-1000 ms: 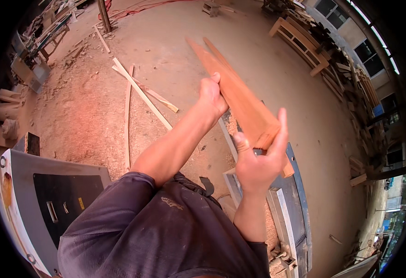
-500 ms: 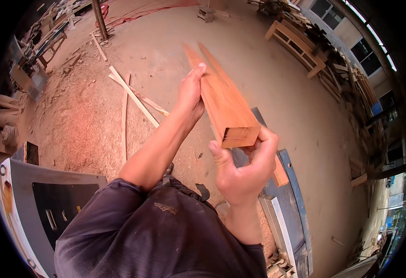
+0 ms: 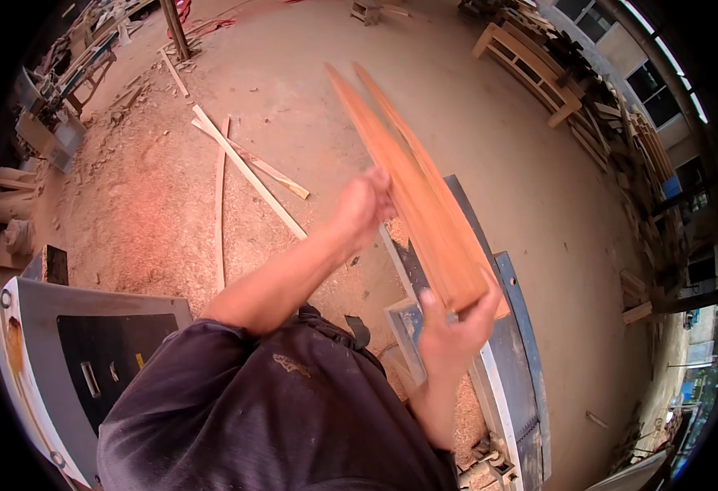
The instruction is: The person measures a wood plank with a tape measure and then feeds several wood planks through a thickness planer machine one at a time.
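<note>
A long reddish-brown wooden beam (image 3: 424, 217) slants away from me above a grey metal machine bed (image 3: 516, 344). My left hand (image 3: 367, 204) is closed against the beam's left side partway along, its fingers slightly blurred and partly tucked beneath. At the near end, my right hand (image 3: 461, 331) grips the beam from below, thumb on the left and fingers on the right. A second plank of similar colour (image 3: 412, 139) lies alongside on the right, over the machine bed; its near end shows just beyond my right fingers.
On my left stands a grey machine cabinet (image 3: 121, 307) with a black panel. Pale wooden strips (image 3: 248, 180) lie crossed on the sawdust-strewn floor. A wooden bench frame (image 3: 527, 74) and stacked lumber line the right wall. A wooden post (image 3: 175, 31) rises at the far left.
The beam's near end has come down and to the right, toward the machine bed. My right hand has moved with it, and my left hand sits lower and nearer.
</note>
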